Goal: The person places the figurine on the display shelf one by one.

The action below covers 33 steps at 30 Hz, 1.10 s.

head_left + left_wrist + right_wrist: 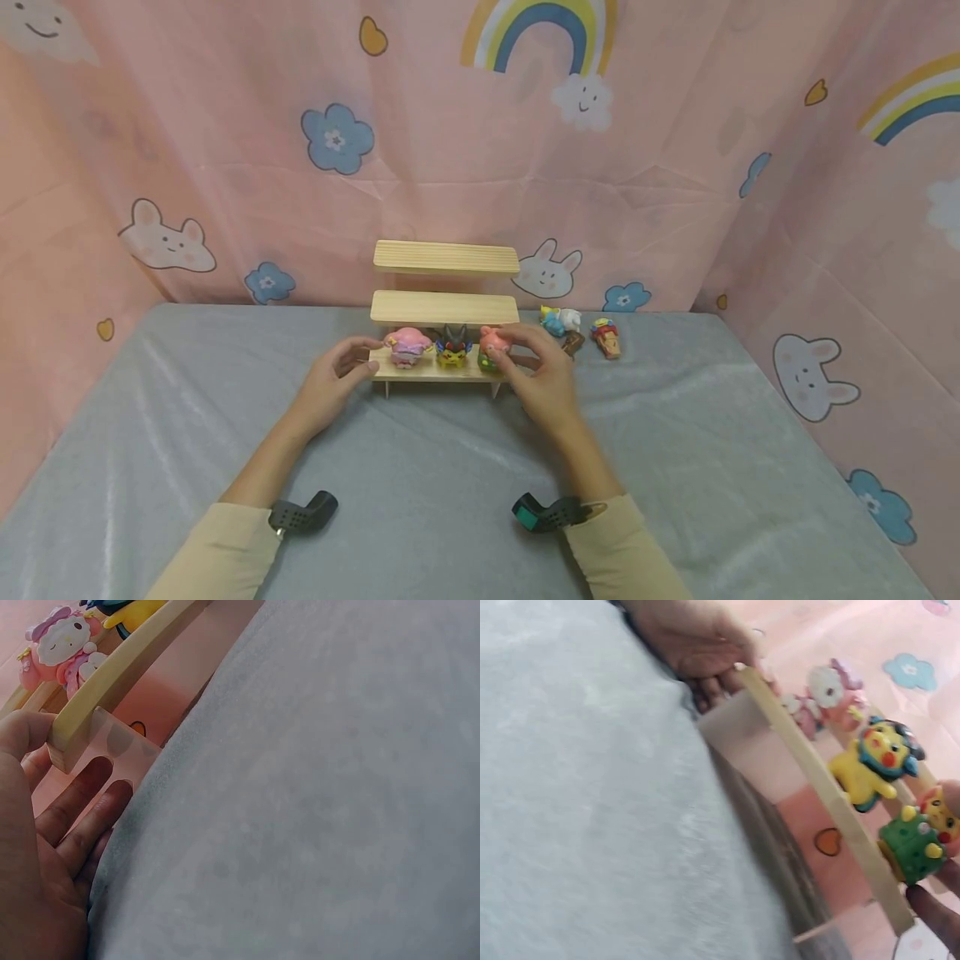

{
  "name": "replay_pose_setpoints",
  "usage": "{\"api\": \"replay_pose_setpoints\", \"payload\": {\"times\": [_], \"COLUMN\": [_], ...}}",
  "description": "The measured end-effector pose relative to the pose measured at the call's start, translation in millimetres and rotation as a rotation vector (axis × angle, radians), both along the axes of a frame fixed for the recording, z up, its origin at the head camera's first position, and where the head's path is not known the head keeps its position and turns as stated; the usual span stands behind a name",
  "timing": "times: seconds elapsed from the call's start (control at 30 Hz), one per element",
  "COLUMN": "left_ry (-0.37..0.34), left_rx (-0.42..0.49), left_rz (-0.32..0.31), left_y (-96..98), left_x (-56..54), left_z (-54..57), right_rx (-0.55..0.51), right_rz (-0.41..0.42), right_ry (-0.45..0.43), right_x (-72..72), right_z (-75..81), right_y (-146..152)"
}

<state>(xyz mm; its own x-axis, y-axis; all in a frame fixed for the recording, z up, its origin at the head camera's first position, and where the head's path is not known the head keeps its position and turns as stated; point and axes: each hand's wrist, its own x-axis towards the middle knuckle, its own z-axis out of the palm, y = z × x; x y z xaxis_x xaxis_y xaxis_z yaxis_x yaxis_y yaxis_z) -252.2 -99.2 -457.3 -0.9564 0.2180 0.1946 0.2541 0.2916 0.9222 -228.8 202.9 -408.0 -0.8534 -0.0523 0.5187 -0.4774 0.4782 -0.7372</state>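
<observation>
A three-tier wooden display shelf (444,308) stands on the cloth. My left hand (332,377) grips the left end of its lowest board (112,682), thumb at the front corner, other fingers spread behind and below. On that board sit a pink figurine (407,348) with a white face and a yellow figurine (870,761) with a dark blue hood. At the board's right end my right hand (543,379) pinches a figurine (915,847) with a pink head and green body between thumb and fingers, its base right at the board.
Right of the shelf lie several small figurines: a blue-and-yellow one (552,322), a white one (572,319), a brown one (573,342) and a red-and-tan one (606,338). A pink printed curtain (450,192) hangs close behind. Grey cloth (420,483) covers the table.
</observation>
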Motion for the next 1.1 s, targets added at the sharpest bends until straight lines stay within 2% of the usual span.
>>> {"api": "replay_pose_setpoints", "payload": {"times": [0.13,0.33,0.6,0.73,1.1], "left_ry": [0.006,0.006,0.012,0.015,0.001], "left_rx": [0.002,-0.003,0.005,0.008,-0.003], "left_rz": [-0.003,-0.003,-0.009,-0.011,-0.002], "left_y": [-0.4,-0.4,0.7,0.6,-1.3], "left_x": [-0.1,-0.6,-2.1,-1.9,-0.8], "left_z": [0.4,0.8,1.1,1.3,-0.1], "right_rx": [-0.021,-0.035,-0.019,-0.020,-0.066], "right_rz": [-0.003,-0.019,-0.033,-0.033,-0.034], "right_ry": [0.061,0.094,0.115,0.117,0.058], "right_x": [-1.7,-0.7,16.5,17.1,17.6], "right_z": [-4.3,-4.3,19.0,20.2,20.5], "right_y": [-3.9,-8.0,-18.3,-18.3,-19.3]}}
